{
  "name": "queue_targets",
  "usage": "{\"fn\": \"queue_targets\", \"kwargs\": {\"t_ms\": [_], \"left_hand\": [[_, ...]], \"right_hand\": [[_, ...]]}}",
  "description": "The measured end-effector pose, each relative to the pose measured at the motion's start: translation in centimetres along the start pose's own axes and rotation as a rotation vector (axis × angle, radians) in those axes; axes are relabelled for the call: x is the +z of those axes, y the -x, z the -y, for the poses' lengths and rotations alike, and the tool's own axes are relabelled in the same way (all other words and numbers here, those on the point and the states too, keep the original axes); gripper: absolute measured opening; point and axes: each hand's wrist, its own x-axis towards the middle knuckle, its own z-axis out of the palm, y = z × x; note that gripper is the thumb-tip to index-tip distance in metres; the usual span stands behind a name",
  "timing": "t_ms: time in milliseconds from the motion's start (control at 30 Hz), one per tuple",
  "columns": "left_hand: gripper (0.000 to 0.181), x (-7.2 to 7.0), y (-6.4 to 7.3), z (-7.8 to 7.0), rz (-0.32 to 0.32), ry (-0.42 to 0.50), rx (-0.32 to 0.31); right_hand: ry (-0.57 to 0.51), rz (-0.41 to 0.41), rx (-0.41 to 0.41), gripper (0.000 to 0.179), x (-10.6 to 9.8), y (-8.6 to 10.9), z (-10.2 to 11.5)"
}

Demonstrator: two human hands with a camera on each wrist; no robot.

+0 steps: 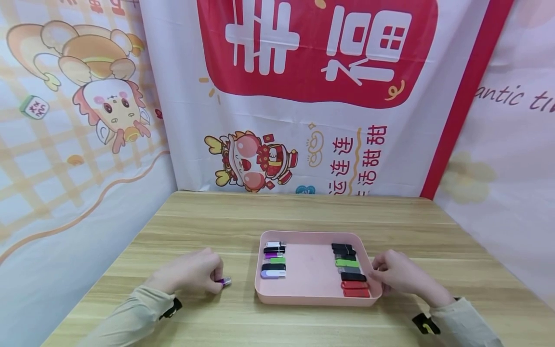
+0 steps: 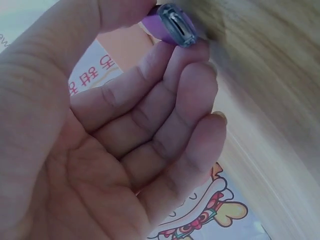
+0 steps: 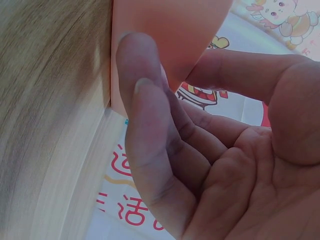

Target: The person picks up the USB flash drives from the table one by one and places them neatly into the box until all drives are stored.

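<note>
My left hand [image 1: 195, 271] pinches a purple USB flash drive [image 2: 169, 25] between thumb and index finger, low over the table left of the pink tray [image 1: 310, 272]. The drive's metal plug points away from the palm; the other fingers curl loosely below it in the left wrist view. At the tray's right side, my right hand [image 1: 401, 273] grips the wall, thumb at the rim and fingers along the outside. Inside the tray, a column of several USB drives [image 1: 274, 260] lies along the left, and another column, with red drives [image 1: 355, 289] nearest me, along the right.
The tray stands on a wood-grain table [image 1: 217, 217]. Behind it hangs a white cloth [image 1: 182, 120] with red lettering and a cartoon figure. Printed cloths also line the left and right sides. Black straps [image 1: 170, 308] circle both wrists.
</note>
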Motion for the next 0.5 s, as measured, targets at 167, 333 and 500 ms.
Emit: {"fn": "queue_targets", "kwargs": {"t_ms": [167, 333, 500], "left_hand": [[0.035, -0.02, -0.05, 0.11, -0.007, 0.006, 0.01], [0.027, -0.26, -0.12, 0.23, -0.018, 0.051, 0.03], [0.02, -0.72, -0.42, -0.01, -0.055, 0.056, 0.039]], "right_hand": [[-0.005, 0.003, -0.002, 0.008, 0.11, 0.04, -0.02], [-0.013, 0.008, 0.007, 0.007, 0.22, 0.08, 0.01], [-0.02, 0.007, -0.004, 0.007, 0.0, 0.06, -0.09]]}}
